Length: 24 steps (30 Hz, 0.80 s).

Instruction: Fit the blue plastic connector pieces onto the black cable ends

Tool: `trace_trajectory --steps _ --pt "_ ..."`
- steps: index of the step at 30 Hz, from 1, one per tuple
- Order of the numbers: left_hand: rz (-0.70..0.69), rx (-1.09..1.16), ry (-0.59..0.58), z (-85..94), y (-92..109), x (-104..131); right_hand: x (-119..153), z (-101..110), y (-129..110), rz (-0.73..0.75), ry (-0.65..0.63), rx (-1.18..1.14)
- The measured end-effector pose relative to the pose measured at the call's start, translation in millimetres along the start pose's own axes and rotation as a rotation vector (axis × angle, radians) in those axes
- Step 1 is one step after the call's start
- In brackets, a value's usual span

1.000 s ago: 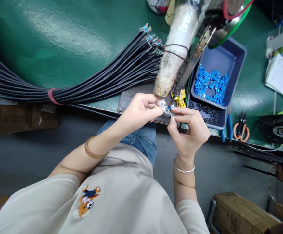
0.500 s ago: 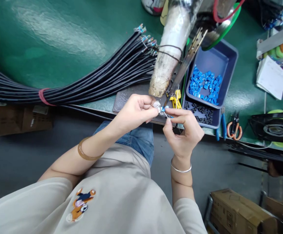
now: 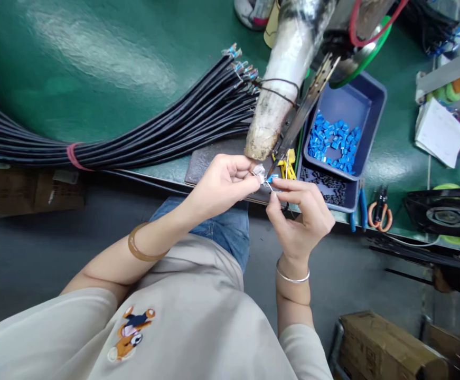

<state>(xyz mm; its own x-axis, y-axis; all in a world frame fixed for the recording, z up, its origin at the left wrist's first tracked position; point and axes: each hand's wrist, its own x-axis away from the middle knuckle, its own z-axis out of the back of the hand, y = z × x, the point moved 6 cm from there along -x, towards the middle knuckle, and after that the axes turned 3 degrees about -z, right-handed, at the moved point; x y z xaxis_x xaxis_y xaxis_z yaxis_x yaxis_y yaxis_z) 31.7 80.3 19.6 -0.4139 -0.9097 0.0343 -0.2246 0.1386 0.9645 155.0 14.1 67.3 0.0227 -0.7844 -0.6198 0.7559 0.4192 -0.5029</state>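
Pinched by the right hand [image 3: 303, 211], a pale strand [image 3: 270, 187], likely light and pliant, is best held near its tip, beside the left hand's [image 3: 227, 182] pinched whitish piece [image 3: 259, 171].

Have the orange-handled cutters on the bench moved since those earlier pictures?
No. The orange-handled cutters lie just right of the blue-handled pliers, in the same relation as before; the whole camera view has shifted instead.

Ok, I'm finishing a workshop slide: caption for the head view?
Left hand and right hand flank a small blue piece between bundled black cables and a tray of blue parts.
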Motion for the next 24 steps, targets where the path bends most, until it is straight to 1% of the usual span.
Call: trace_trajectory --steps 5,10,13,19,24 --pt "-0.013 0.002 -0.031 -1.6 -2.4 -0.1 1.3 0.0 1.0 0.002 0.008 -0.015" --pt "-0.044 0.016 -0.023 -1.2 0.5 -1.6 -0.8 -1.0 1.0 -0.001 0.011 -0.013" --pt "-0.035 0.002 -0.021 0.0 -0.2 -1.8 -0.5 0.0 0.0 0.001 0.027 -0.011" --pt "-0.013 0.002 -0.070 -1.8 -6.1 1.9 2.8 -0.2 1.6 -0.006 0.010 0.000" --pt "-0.005 -0.003 -0.057 -2.2 -7.4 3.4 1.8 -0.9 0.3 0.015 0.024 0.026"
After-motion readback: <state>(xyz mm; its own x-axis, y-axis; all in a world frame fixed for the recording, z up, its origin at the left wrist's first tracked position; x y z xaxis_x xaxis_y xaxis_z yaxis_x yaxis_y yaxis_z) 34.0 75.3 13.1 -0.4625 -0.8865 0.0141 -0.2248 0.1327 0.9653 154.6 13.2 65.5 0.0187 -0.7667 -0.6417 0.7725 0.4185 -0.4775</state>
